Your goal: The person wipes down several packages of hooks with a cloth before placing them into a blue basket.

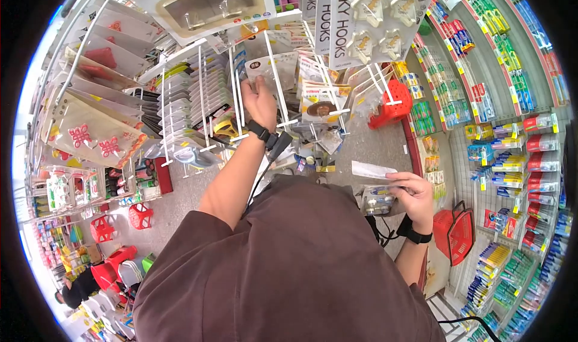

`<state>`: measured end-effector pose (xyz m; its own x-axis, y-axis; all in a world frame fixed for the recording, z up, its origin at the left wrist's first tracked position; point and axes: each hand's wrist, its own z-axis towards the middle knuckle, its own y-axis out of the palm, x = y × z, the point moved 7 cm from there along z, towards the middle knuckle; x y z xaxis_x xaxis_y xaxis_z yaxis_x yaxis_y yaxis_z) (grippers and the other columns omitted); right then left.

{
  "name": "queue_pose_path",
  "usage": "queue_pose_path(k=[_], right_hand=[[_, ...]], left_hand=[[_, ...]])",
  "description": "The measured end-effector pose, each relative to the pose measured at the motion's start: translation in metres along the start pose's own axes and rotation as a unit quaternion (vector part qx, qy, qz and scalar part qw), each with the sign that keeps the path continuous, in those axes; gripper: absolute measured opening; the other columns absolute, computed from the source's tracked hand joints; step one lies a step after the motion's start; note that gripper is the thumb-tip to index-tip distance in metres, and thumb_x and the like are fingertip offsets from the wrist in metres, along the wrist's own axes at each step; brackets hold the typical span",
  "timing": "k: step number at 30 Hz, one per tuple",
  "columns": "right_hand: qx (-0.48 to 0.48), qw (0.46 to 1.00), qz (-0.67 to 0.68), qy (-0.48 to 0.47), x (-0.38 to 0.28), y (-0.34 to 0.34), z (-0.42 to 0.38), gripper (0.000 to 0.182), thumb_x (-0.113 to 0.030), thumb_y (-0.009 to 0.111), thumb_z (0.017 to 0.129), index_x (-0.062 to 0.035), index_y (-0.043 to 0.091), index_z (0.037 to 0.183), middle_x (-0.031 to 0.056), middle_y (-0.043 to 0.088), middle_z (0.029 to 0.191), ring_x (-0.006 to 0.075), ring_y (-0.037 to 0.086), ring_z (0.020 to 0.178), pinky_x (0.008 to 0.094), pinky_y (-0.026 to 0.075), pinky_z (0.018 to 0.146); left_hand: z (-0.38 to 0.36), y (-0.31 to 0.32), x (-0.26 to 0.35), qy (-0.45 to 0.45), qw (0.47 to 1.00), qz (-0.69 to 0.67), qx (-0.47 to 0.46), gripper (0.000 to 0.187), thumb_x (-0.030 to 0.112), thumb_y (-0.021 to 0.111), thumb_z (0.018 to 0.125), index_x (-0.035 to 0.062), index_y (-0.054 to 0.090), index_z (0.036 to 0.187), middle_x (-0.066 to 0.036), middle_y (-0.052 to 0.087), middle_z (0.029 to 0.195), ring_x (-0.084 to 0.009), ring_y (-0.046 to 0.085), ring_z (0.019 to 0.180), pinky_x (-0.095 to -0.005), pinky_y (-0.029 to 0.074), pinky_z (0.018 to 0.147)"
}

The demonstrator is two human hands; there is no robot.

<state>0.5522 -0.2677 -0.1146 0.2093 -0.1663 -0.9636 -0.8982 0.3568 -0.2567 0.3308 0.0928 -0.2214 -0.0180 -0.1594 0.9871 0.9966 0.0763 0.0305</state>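
My left hand [260,104] reaches in among the hooks of the display rack, its fingers stretched out and slightly apart. The fingertips overlap the lower left edge of a clear hanging packet [278,70] with a dark round label. In my right hand [415,197], thumb and fingers close on a clear packet [378,200] with a white card top [373,170]. Several small shiny items show inside it, too blurred to name. Close above hang sticky hooks [385,23] in a pack with pale animal-like shapes.
White metal prongs [201,95] stick out toward me, hung with many packets. Toothbrush packs and boxes line the right shelves [512,143]. A red basket [453,234] hangs at lower right. Red stools [140,215] stand on the floor at left; a person [78,288] is farther back.
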Motion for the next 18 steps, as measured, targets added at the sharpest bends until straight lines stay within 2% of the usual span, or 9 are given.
queue_pose_path(k=[2,3,8,11,14,16,17,18], right_hand=[[0.001,1.0,0.003,0.0,0.0,0.0,-0.002,0.016,0.009,0.065,0.074,0.0071,0.072,0.088,0.0144,0.071,0.106,0.0197,0.067,0.096,0.0301,0.052,0.083],[0.001,1.0,-0.001,0.004,0.001,-0.001,-0.003,0.016,0.009,0.066,0.074,0.0068,0.072,0.088,0.0144,0.071,0.106,0.0198,0.067,0.096,0.0302,0.052,0.084],[0.004,1.0,0.006,0.022,0.0,0.0,-0.006,0.015,0.009,0.065,0.074,0.0067,0.072,0.087,0.0146,0.071,0.104,0.0199,0.067,0.095,0.0299,0.051,0.083],[0.004,1.0,0.011,0.024,0.002,0.001,-0.007,0.015,0.009,0.065,0.074,0.0071,0.072,0.087,0.0145,0.071,0.104,0.0193,0.066,0.094,0.0294,0.051,0.082],[0.0,1.0,0.008,0.02,0.001,0.002,-0.007,0.015,0.009,0.065,0.074,0.0071,0.072,0.088,0.0145,0.071,0.104,0.0191,0.066,0.093,0.0294,0.051,0.082],[0.01,0.999,0.03,0.019,0.003,0.002,-0.008,0.016,0.01,0.065,0.074,0.007,0.072,0.088,0.0147,0.071,0.104,0.0189,0.067,0.093,0.0295,0.051,0.082],[0.01,0.999,0.03,0.017,0.005,0.001,-0.008,0.016,0.01,0.065,0.074,0.007,0.072,0.088,0.0147,0.071,0.104,0.0189,0.067,0.093,0.0295,0.051,0.082],[0.013,1.0,0.025,0.013,0.007,0.0,-0.009,0.016,0.01,0.065,0.074,0.0069,0.072,0.087,0.0149,0.071,0.104,0.0193,0.067,0.094,0.0297,0.051,0.082]], left_hand=[[0.006,0.003,0.008,0.022,0.997,0.066,0.029,0.024,0.02,0.054,0.099,-0.0032,0.054,0.107,-0.017,0.063,0.095,-0.0236,0.057,0.085,-0.0365,0.045,0.08],[0.008,0.005,0.008,0.004,0.998,0.056,0.036,0.027,0.021,0.055,0.098,-0.0038,0.054,0.107,-0.019,0.063,0.098,-0.0274,0.057,0.088,-0.0389,0.044,0.084],[0.029,0.015,-0.002,0.0,0.998,0.038,0.057,0.033,0.026,0.056,0.096,-0.0047,0.055,0.107,-0.02,0.061,0.104,-0.0299,0.058,0.094,-0.0414,0.043,0.087],[0.035,0.017,-0.002,-0.036,0.995,0.048,0.074,0.035,0.027,0.057,0.095,-0.0048,0.055,0.109,-0.021,0.062,0.104,-0.0317,0.058,0.095,-0.0422,0.043,0.087],[0.029,0.016,-0.001,-0.044,0.993,0.073,0.076,0.04,0.028,0.059,0.093,-0.0046,0.054,0.116,-0.023,0.06,0.111,-0.0347,0.057,0.101,-0.0419,0.042,0.091],[0.021,0.016,0.001,-0.027,0.993,0.091,0.068,0.051,0.028,0.06,0.093,-0.0071,0.048,0.128,-0.028,0.055,0.123,-0.0392,0.053,0.114,-0.0424,0.039,0.099],[0.023,0.009,-0.03,-0.025,0.993,0.091,0.068,0.051,0.028,0.06,0.093,-0.0071,0.048,0.128,-0.028,0.055,0.123,-0.0392,0.053,0.114,-0.0424,0.039,0.099],[0.026,0.008,-0.072,0.08,0.968,0.238,0.014,0.056,0.027,0.061,0.093,-0.0088,0.043,0.132,-0.03,0.051,0.128,-0.0407,0.049,0.119,-0.0428,0.036,0.103]])
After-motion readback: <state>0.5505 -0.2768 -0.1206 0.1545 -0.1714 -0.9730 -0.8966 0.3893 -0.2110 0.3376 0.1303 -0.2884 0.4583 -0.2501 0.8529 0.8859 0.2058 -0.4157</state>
